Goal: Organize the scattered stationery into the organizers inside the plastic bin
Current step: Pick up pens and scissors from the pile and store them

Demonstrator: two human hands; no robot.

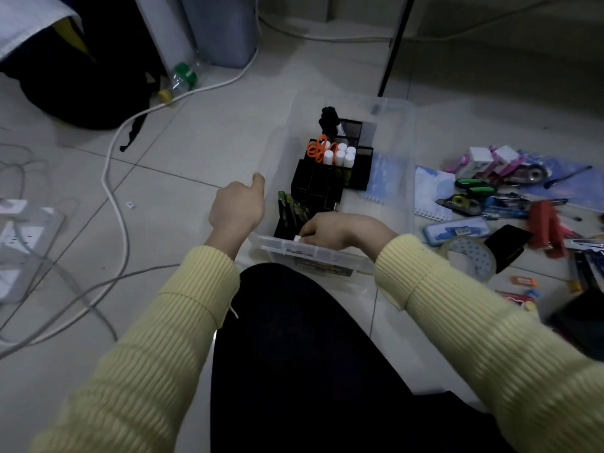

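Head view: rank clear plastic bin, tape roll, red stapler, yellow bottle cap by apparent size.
1. clear plastic bin
2. tape roll and red stapler: too alike to rank
3. yellow bottle cap, though it lies farther from the camera

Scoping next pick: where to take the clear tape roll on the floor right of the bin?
Probably take the clear tape roll by its ring wall, from above at its near edge. Its core opening faces up, so one finger can go inside the core with the thumb outside. A black object crowds its right side.
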